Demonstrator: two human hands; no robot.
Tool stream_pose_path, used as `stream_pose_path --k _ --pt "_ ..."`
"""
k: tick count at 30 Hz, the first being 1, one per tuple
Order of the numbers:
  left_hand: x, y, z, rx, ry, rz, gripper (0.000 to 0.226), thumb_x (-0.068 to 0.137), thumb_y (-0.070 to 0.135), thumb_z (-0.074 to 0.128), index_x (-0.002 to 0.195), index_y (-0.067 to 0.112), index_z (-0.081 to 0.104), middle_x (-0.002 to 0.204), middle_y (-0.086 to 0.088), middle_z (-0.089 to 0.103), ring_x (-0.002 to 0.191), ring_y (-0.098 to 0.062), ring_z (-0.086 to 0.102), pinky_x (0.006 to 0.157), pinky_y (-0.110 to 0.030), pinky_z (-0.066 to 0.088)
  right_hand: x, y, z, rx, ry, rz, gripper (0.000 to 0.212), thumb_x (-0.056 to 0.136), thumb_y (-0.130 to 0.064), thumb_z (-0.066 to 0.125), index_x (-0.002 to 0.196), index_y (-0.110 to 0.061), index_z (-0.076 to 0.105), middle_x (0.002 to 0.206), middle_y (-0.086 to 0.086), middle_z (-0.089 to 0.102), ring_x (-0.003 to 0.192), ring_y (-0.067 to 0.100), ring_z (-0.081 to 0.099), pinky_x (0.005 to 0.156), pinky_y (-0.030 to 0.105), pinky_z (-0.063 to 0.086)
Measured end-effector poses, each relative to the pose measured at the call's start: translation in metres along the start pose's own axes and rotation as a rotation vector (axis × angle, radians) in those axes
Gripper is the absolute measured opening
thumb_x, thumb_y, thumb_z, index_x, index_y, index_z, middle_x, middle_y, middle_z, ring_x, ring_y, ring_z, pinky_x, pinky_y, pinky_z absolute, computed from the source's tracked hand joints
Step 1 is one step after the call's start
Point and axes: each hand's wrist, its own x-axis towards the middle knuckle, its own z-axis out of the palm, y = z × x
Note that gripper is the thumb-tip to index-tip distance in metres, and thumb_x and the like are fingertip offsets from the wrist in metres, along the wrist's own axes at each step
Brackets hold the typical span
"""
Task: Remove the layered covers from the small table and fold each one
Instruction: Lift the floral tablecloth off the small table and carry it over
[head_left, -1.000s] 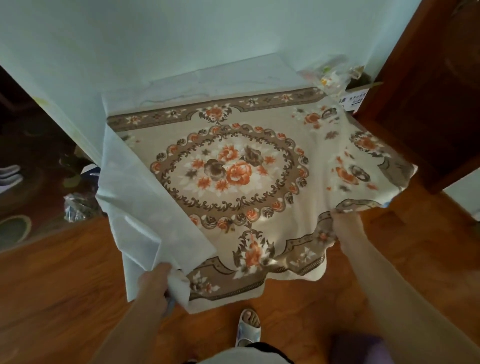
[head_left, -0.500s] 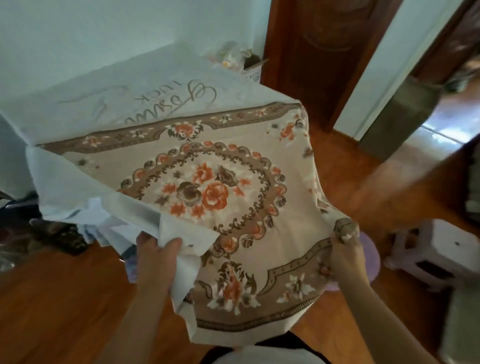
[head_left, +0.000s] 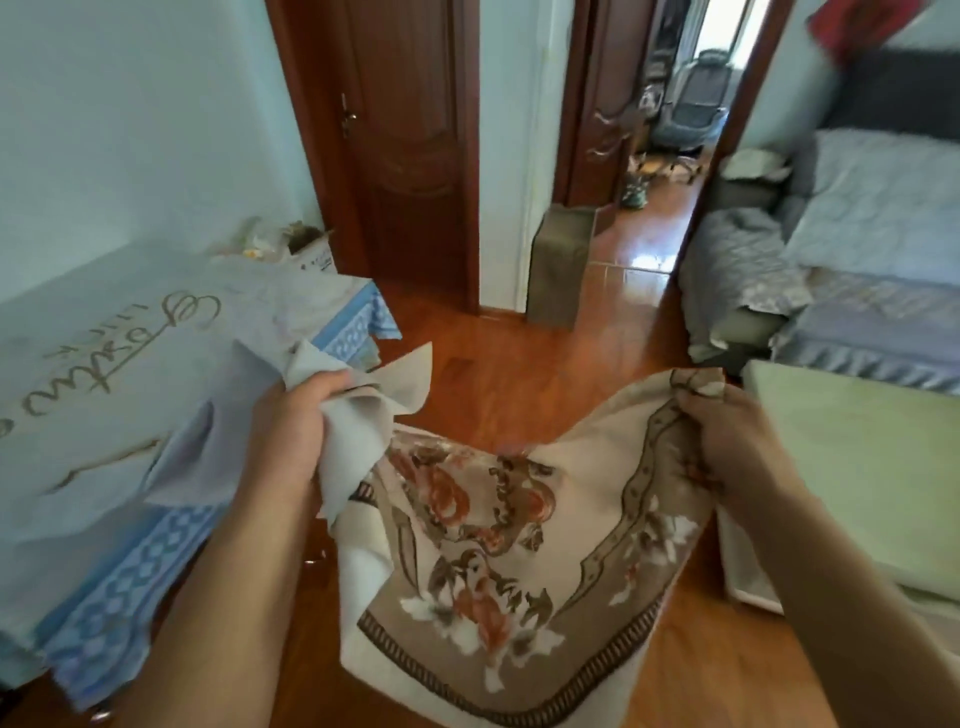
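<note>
Our left hand (head_left: 298, 415) is clenched on a bunched corner of the flowered cloth (head_left: 498, 551), and our right hand (head_left: 727, 441) pinches the opposite corner, both raised in front of us with forearms reaching forward. A second ago this cloth lay flat on the small table (head_left: 88, 587); now it hangs clear between our hands above the floor, so we judge folding comes next. A grey cover (head_left: 119, 364) and a blue patterned one (head_left: 119, 582) remain on the table.
</note>
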Motion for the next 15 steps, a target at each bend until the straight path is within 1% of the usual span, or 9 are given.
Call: stream_pose_path --k 1,2,4,5,7,9,11,13,15 --pt "-0.012 0.002 0.026 -0.067 -0.021 0.0 0.056 0.064 0.042 0.08 0.112 0.015 0.076 0.106 -0.01 0.077 0.093 -0.031 0.074 0.083 -0.043 0.059 0.005 0.003 -0.024 0.042 0.02 -0.01 0.023 0.099 -0.015 0.053 0.089 -0.008 0.073 0.079 0.006 0.076 0.076 0.023 0.074 0.063 0.029 0.056" --pt "-0.026 -0.002 0.057 -0.156 -0.031 0.01 0.064 0.062 0.044 0.081 0.116 0.012 0.074 0.111 -0.012 0.075 0.098 -0.031 0.074 0.086 -0.043 0.059 0.012 0.007 -0.057 0.087 0.061 -0.022 0.024 0.098 -0.015 0.052 0.093 -0.005 0.073 0.084 0.01 0.077 0.081 0.026 0.075 0.069 0.033 0.059" --pt "-0.053 -0.014 0.117 -0.318 -0.027 0.022 0.072 0.063 0.047 0.081 0.123 0.008 0.071 0.116 -0.014 0.072 0.105 -0.033 0.072 0.093 -0.045 0.057 0.024 0.016 -0.12 0.149 0.128 -0.02 0.026 0.098 -0.015 0.05 0.101 -0.001 0.072 0.092 0.017 0.076 0.087 0.032 0.074 0.076 0.037 0.059" --pt "-0.073 -0.022 0.155 -0.353 -0.048 0.02 0.072 0.067 0.049 0.08 0.125 0.007 0.069 0.114 -0.014 0.072 0.104 -0.033 0.073 0.093 -0.045 0.058 0.03 0.021 -0.16 0.172 0.151 -0.012 0.026 0.098 -0.013 0.05 0.102 0.0 0.072 0.093 0.019 0.075 0.086 0.033 0.074 0.076 0.038 0.059" --pt "-0.108 -0.034 0.223 -0.378 -0.096 0.02 0.062 0.078 0.048 0.074 0.123 0.005 0.068 0.101 -0.012 0.071 0.094 -0.029 0.075 0.082 -0.041 0.061 0.04 0.029 -0.234 0.194 0.173 -0.003 0.025 0.097 -0.012 0.051 0.101 0.002 0.071 0.092 0.02 0.075 0.085 0.035 0.073 0.074 0.039 0.059" --pt "-0.134 -0.04 0.282 -0.404 -0.145 -0.003 0.044 0.084 0.044 0.071 0.113 0.012 0.067 0.091 -0.007 0.068 0.088 -0.026 0.073 0.074 -0.036 0.06 0.049 0.028 -0.302 0.208 0.253 0.003 0.021 0.097 -0.01 0.052 0.097 0.002 0.069 0.082 0.013 0.075 0.079 0.03 0.073 0.066 0.032 0.058" --pt "-0.151 -0.039 0.332 -0.445 -0.142 -0.011 0.039 0.087 0.046 0.068 0.112 0.016 0.063 0.09 -0.004 0.068 0.089 -0.024 0.074 0.072 -0.035 0.06 0.062 0.017 -0.361 0.227 0.348 -0.003 0.017 0.098 -0.009 0.053 0.087 -0.007 0.066 0.065 0.001 0.071 0.064 0.017 0.07 0.056 0.024 0.054" --pt "-0.158 -0.039 0.382 -0.487 -0.146 0.001 0.042 0.094 0.047 0.06 0.121 0.016 0.061 0.093 -0.002 0.072 0.087 -0.019 0.076 0.067 -0.031 0.06 0.082 0.004 -0.416 0.261 0.435 -0.043 0.019 0.096 -0.009 0.055 0.079 -0.016 0.062 0.061 -0.002 0.065 0.056 0.013 0.064 0.057 0.025 0.051" --pt "-0.167 -0.041 0.432 -0.489 -0.212 -0.03 0.044 0.097 0.047 0.056 0.124 0.013 0.062 0.097 -0.005 0.074 0.088 -0.018 0.076 0.069 -0.031 0.061 0.109 -0.004 -0.466 0.254 0.534 -0.071 0.021 0.091 -0.011 0.059 0.071 -0.017 0.06 0.058 -0.007 0.062 0.06 0.014 0.06 0.063 0.029 0.048"
